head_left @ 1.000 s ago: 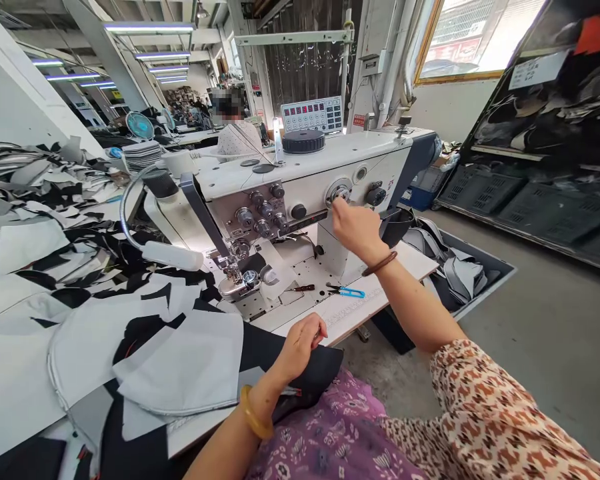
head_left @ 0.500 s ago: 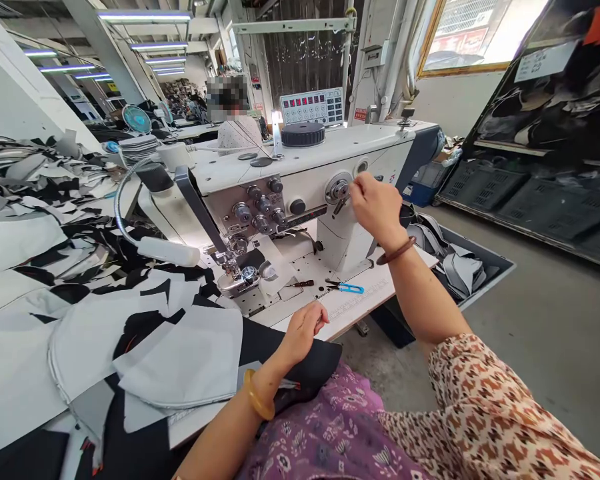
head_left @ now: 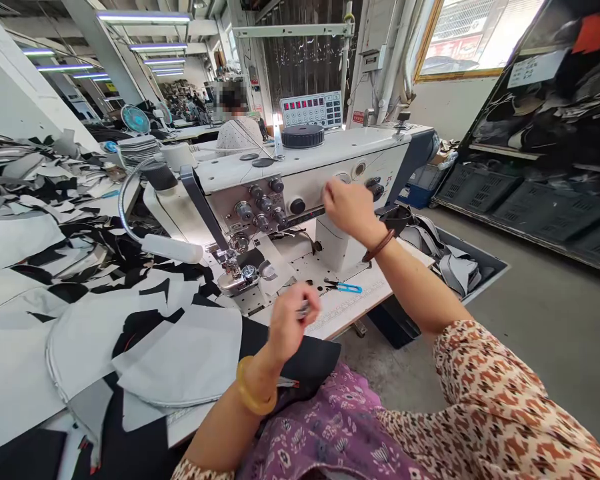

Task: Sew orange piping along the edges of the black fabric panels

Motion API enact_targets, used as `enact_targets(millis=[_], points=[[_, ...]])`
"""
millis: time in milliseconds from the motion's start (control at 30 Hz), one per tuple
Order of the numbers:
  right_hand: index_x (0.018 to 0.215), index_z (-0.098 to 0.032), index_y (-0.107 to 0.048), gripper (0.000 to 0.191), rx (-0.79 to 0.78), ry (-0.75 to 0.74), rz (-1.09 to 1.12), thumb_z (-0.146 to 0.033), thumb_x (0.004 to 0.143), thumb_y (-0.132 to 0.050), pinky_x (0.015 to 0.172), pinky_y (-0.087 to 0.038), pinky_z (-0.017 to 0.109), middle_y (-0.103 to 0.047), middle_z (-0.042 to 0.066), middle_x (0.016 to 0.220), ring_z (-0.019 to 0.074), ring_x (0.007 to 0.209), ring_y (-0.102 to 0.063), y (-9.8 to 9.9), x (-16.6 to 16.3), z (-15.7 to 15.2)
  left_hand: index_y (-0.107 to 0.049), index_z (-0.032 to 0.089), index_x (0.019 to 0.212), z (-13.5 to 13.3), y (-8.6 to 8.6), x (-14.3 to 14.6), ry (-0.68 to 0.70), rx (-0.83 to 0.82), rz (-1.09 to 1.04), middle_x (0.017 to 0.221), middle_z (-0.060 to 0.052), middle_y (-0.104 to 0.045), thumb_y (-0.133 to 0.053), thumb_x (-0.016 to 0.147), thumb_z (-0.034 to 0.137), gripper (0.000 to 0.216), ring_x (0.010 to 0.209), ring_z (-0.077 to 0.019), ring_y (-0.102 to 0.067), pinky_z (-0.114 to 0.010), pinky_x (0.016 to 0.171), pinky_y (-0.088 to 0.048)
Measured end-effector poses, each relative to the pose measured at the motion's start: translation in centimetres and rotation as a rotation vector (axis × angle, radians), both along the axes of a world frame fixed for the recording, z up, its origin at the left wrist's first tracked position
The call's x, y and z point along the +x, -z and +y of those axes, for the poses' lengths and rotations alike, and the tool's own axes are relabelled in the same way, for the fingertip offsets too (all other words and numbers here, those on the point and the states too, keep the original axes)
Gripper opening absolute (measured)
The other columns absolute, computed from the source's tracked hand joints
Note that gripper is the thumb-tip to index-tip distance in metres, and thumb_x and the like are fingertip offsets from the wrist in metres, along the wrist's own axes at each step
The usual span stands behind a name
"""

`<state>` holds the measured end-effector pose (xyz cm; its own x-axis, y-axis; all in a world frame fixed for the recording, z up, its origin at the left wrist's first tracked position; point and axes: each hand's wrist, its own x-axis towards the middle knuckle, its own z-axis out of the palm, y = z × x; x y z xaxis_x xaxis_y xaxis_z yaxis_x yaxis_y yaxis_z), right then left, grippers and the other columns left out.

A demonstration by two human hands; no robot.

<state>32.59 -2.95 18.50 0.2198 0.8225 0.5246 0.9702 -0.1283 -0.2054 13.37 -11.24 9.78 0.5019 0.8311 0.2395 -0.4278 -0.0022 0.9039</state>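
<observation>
The white sewing machine point(head_left: 310, 170) stands in front of me, with several tension knobs on its face plate and a needle and presser foot area point(head_left: 240, 273) at its left end. My right hand point(head_left: 353, 207) is closed at the round metal dial point(head_left: 344, 178) on the machine's front and covers most of it; what its fingertips hold is hidden. Lower down, just above the front of the table, my left hand point(head_left: 287, 323) is curled round a small silvery metal piece point(head_left: 303, 309), partly hidden by the fingers. Blue thread snips point(head_left: 346, 287) lie on the bed beyond it.
White and black cut fabric pieces point(head_left: 180, 353) pile up on the left. A lamp on a bendy neck point(head_left: 173, 249) reaches toward the needle. Right of the table is a grey bin point(head_left: 480, 283) with cut pieces. Another person point(head_left: 239, 130) sits behind the machine.
My right hand has moved left along the machine, from beside the dial to in front of it. My left hand has risen slightly and turned, showing the metal piece in its fingers.
</observation>
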Motion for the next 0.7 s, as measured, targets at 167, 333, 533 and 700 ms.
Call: enact_targets(millis=[167, 333, 533, 700], points=[[0.102, -0.019, -0.055, 0.037, 0.1, -0.081, 0.287, -0.041, 0.092, -0.027, 0.062, -0.03, 0.025, -0.057, 0.004, 0.066, 0.0139, 0.057, -0.047, 2.1, 3.3, 0.3, -0.042, 0.018, 0.057, 1.0, -0.9, -4.9, -0.163, -0.399, -0.263, 0.042, 0.007, -0.025, -0.043, 0.086, 0.032, 0.032, 0.037, -0.0045, -0.02, -0.019, 0.04, -0.018], [0.09, -0.018, -0.055, 0.032, 0.062, 0.006, 0.159, -0.041, 0.09, -0.033, 0.058, -0.022, 0.024, -0.06, 0.005, 0.075, 0.0136, 0.06, -0.044, 4.1, 4.8, 0.2, -0.039, 0.017, 0.058, 2.2, 0.7, -5.1, -0.185, -0.532, -0.287, 0.042, 0.007, -0.026, -0.037, 0.088, 0.028, 0.031, 0.034, -0.0042, -0.022, -0.019, 0.039, -0.019], [0.093, -0.017, -0.054, 0.036, 0.087, -0.006, 0.009, -0.035, 0.092, -0.024, 0.06, -0.022, 0.027, -0.061, 0.009, 0.084, 0.0165, 0.068, -0.049, 2.8, 2.7, 0.3, -0.037, 0.018, 0.06, 2.1, 0.5, -4.9, -0.192, -0.527, -0.276, 0.042, 0.007, -0.028, -0.039, 0.087, 0.028, 0.03, 0.034, -0.004, -0.024, -0.019, 0.039, -0.019], [0.09, -0.016, -0.056, 0.034, -0.028, 0.081, -0.013, -0.035, 0.091, -0.029, 0.059, -0.02, 0.027, -0.062, 0.01, 0.081, 0.0172, 0.066, -0.049, 3.0, 2.9, -0.2, -0.036, 0.018, 0.06, 2.1, 0.7, -5.0, -0.18, -0.535, -0.251, 0.042, 0.008, -0.028, -0.043, 0.085, 0.031, 0.029, 0.034, -0.0036, -0.025, -0.019, 0.04, -0.021]])
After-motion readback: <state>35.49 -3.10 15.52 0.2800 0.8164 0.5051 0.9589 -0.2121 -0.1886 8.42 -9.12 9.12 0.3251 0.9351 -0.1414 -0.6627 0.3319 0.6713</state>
